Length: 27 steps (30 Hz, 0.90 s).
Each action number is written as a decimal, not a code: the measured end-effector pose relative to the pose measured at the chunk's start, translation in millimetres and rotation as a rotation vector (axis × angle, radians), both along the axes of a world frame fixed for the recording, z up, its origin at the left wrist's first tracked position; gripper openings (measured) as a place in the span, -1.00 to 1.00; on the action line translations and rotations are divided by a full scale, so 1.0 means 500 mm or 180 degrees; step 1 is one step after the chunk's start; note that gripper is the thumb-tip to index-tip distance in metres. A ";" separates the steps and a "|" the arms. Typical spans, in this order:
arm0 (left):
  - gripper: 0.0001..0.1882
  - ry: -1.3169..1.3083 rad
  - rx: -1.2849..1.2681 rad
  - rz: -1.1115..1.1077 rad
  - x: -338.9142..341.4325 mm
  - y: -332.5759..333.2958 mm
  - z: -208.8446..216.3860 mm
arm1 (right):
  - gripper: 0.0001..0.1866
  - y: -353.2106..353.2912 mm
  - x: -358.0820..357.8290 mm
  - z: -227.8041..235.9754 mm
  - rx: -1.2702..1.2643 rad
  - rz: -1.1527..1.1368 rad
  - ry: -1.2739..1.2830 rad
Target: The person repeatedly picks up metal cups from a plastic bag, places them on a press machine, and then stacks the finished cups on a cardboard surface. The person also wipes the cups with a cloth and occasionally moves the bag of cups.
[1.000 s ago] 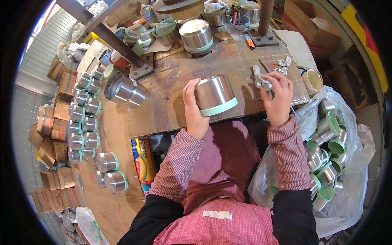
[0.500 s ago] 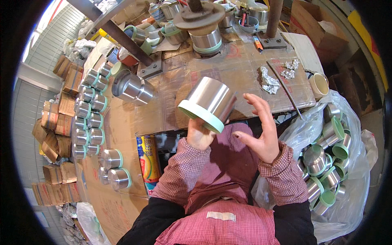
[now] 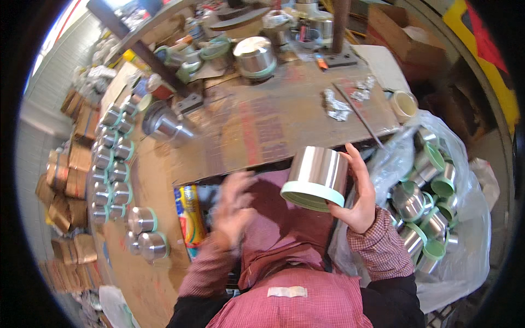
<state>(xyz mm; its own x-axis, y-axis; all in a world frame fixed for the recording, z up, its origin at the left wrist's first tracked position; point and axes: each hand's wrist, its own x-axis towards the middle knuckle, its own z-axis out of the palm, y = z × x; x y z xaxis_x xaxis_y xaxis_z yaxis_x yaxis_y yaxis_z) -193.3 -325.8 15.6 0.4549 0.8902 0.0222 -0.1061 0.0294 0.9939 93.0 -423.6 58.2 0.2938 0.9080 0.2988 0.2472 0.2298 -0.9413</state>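
Note:
A short stainless-steel cup (image 3: 317,167) with a pale green rim sits in my right hand (image 3: 361,202), above my lap. Its green-rimmed end points down and toward me. My right fingers and thumb grip it from its right side. My left hand (image 3: 232,210) is apart from the cup, to its left. Motion blurs it, but the fingers look stretched out with nothing in them. Behind, a similar steel cup (image 3: 255,57) stands on the table under a round metal press disc (image 3: 238,22).
Rows of green-rimmed steel cups (image 3: 112,175) line the table's left side. A clear plastic bag (image 3: 465,262) of more cups lies at my right. A metal rod (image 3: 358,115) and crumpled foil (image 3: 336,106) rest on the cardboard-covered table (image 3: 235,131). A steel post (image 3: 340,27) stands behind.
The steel cup has passed from my left hand to my right and moved right and nearer. My left hand has swung left. The press disc has lifted off the cup beneath it.

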 end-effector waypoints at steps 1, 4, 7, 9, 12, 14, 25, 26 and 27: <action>-0.27 0.0822 0.0921 0.0435 -0.103 0.021 0.018 | 0.10 -0.029 0.029 0.002 -0.0064 -0.0177 -0.0476; -0.37 0.3859 0.2243 0.1512 -0.441 0.088 0.084 | -0.03 -0.129 0.103 -0.001 -0.0148 -0.0906 -0.1228; -0.23 0.5262 0.1054 0.1709 -0.685 0.087 0.068 | -0.13 -0.228 0.175 0.003 -0.0183 -0.1746 -0.1437; -0.17 0.5103 0.0721 0.1553 -0.771 0.081 0.045 | -0.15 -0.283 0.216 0.011 -0.0491 -0.2382 -0.1868; -0.12 0.5205 0.0706 0.1562 -0.820 0.069 0.026 | -0.26 -0.338 0.260 0.018 -0.1119 -0.2969 -0.2633; -0.12 0.5080 0.0958 0.1584 -0.818 0.087 0.017 | -0.30 -0.350 0.274 0.017 -0.1499 -0.3076 -0.3433; 0.00 0.3943 0.1507 0.2591 -0.649 0.156 0.102 | -0.81 -0.142 0.178 0.009 -0.0347 -0.1848 -0.2837; 0.00 0.3757 0.1884 0.2367 -0.608 0.149 0.126 | -0.84 -0.120 0.173 0.017 -0.0231 -0.1670 -0.2716; 0.00 0.3569 0.2047 0.2273 -0.561 0.142 0.147 | -0.87 -0.096 0.169 0.026 -0.0033 -0.1481 -0.2613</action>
<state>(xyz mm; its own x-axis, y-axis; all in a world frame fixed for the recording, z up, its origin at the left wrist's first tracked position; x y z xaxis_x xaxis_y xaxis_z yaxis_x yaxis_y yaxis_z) -474.0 -254.7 89.1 -0.0200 0.9018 0.4318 0.9074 -0.1649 0.3866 177.5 -471.7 71.2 0.3287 0.7563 0.5657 0.8987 -0.0663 -0.4336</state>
